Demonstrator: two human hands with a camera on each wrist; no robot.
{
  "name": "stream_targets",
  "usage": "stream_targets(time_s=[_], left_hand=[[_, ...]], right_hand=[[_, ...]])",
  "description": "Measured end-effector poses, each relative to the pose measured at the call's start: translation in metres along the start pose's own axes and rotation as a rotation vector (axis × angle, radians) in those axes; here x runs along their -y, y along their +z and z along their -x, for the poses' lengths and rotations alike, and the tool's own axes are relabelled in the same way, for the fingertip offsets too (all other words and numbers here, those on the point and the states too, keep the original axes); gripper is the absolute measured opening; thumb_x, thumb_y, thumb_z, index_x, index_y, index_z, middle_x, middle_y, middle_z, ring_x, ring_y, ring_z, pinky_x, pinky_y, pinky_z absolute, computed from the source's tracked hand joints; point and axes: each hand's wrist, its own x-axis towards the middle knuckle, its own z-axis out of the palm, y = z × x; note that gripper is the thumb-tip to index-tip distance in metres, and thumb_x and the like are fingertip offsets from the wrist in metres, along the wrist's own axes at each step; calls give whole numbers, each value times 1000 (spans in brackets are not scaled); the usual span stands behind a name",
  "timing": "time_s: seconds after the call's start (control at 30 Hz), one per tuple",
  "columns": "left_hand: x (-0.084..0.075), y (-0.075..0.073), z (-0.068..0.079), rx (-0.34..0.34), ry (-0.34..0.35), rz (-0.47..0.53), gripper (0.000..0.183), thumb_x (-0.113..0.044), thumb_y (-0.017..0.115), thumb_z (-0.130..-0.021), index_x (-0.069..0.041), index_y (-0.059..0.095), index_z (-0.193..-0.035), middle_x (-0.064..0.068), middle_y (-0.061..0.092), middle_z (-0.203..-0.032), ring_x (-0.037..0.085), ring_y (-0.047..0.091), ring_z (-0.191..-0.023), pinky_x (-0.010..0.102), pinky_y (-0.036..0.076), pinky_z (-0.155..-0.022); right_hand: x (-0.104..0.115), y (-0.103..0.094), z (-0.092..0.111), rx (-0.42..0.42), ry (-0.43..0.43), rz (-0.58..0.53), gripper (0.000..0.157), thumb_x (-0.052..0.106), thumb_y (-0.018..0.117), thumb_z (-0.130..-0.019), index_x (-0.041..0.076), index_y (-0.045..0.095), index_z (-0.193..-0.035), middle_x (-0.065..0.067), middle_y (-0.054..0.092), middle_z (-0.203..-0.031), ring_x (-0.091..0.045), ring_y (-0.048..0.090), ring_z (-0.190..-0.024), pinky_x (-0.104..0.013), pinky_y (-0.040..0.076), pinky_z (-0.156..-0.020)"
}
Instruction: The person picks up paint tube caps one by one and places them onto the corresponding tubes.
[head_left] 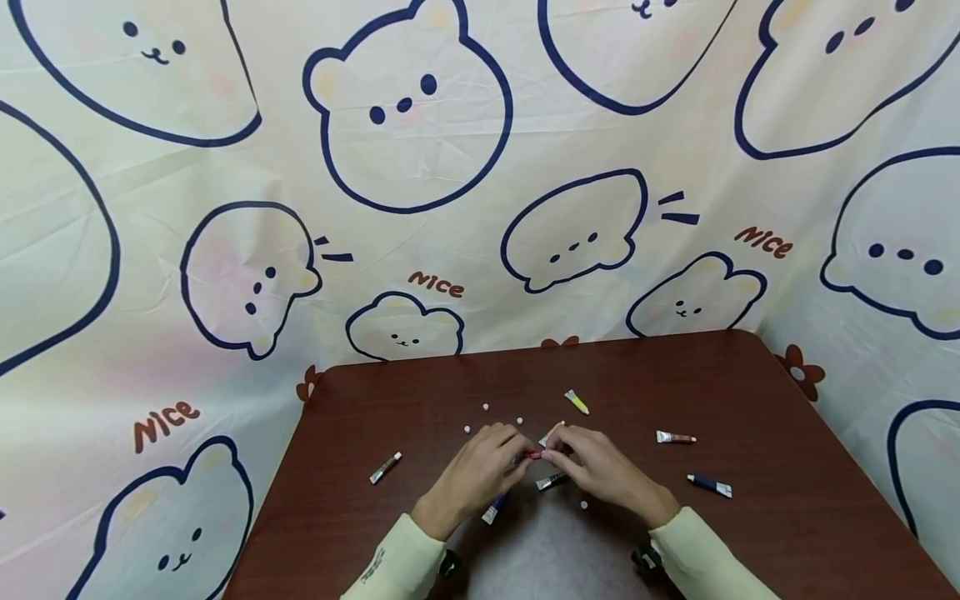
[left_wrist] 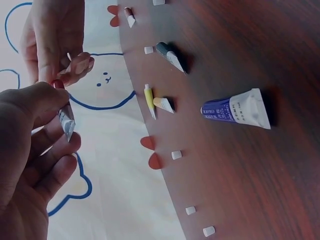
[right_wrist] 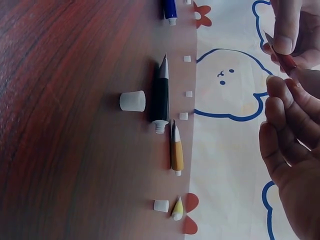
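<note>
Above the table, my left hand point(head_left: 474, 467) pinches a small red paint tube point(right_wrist: 286, 61) between thumb and fingers. Its pale, flat crimped end point(left_wrist: 66, 126) sticks out below the thumb in the left wrist view. My right hand point(head_left: 600, 468) meets it from the other side, thumb and fingertip closed on the tube's other end, whose tip they hide. Beneath the hands lie a black paint tube point(right_wrist: 160, 95) with its threaded nozzle bare, an orange tube point(right_wrist: 177, 150) and a blue-purple tube point(left_wrist: 232, 110).
Several small white caps point(right_wrist: 132, 101) lie loose on the dark wooden table point(head_left: 360, 533). A yellow tube point(head_left: 577, 402) is at the back, a brownish tube point(head_left: 386, 468) at the left, a reddish-brown tube point(head_left: 677, 437) and a dark blue tube point(head_left: 709, 486) at the right. A printed cloth point(head_left: 480, 250) hangs behind.
</note>
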Motion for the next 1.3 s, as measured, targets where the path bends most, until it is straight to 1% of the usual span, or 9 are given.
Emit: stream_targets(time_s=[0.07, 0.2, 0.5, 0.67, 0.77, 0.87, 1.03, 1.13, 1.3], left_hand=[[0, 0, 0, -8, 2, -2, 19, -24, 85, -97, -20, 74, -112, -8, 71, -105, 8, 64, -93, 28, 56, -85], [-2, 1, 0, -22, 10, -6, 20, -23, 86, -96, -20, 74, -112, -8, 71, -105, 9, 64, -93, 28, 55, -84], [-2, 4, 0, -33, 17, 5, 18, -22, 85, -97, -19, 74, -111, -7, 69, -105, 9, 62, -92, 27, 54, -82], [-3, 4, 1, -33, 19, 0, 21, -21, 87, -96, -18, 73, -111, -7, 70, -104, 9, 62, -91, 27, 54, -81], [-3, 5, 2, -38, 19, -2, 21, -21, 87, -96, -18, 73, -111, -6, 70, -104, 9, 62, -90, 27, 53, -79], [-3, 5, 3, -38, 14, -4, 18, -23, 85, -98, -18, 74, -111, -7, 70, -103, 9, 62, -90, 27, 53, -79], [-1, 6, 5, -51, 10, 2, 16, -23, 84, -99, -18, 74, -111, -7, 70, -102, 9, 62, -89, 27, 52, -78], [0, 7, 7, -60, 7, 4, 15, -23, 84, -99, -18, 75, -110, -7, 70, -101, 9, 61, -87, 27, 52, -77], [2, 9, 11, -51, -1, -10, 13, -24, 83, -100, -18, 75, -109, -8, 70, -100, 9, 62, -87, 28, 52, -75]], right_hand=[[0, 1, 1, 1, 3, 1, 13, 31, 65, -111, 19, 69, -110, 14, 66, -95, 3, 57, -78, -21, 53, -67], [-1, 2, 1, 1, 3, 8, 10, 30, 64, -111, 22, 69, -109, 15, 64, -91, 3, 54, -75, -21, 51, -65], [-1, 2, 1, 8, -1, 32, 10, 28, 61, -113, 23, 68, -109, 16, 58, -88, 3, 48, -72, -21, 47, -64], [0, 3, 1, -1, -3, 53, 8, 23, 63, -112, 21, 68, -107, 14, 61, -90, 2, 49, -75, -21, 46, -66], [-1, 3, 1, 6, 3, 62, 8, 23, 63, -112, 20, 69, -107, 13, 62, -90, 2, 49, -75, -21, 46, -66], [-1, 2, -1, 8, 10, 48, 7, 25, 65, -111, 22, 69, -107, 14, 64, -91, 3, 52, -75, -21, 49, -66], [-2, -2, -4, -4, 13, 18, 6, 29, 73, -106, 24, 71, -107, 16, 69, -95, 4, 62, -81, -22, 57, -70], [-3, -5, -4, -1, 23, 18, 9, 32, 75, -105, 24, 72, -108, 16, 71, -98, 5, 64, -84, -23, 59, -73], [-4, -14, -3, -7, 47, 23, 15, 31, 76, -104, 19, 76, -112, 14, 72, -102, 4, 65, -85, -24, 59, -73]])
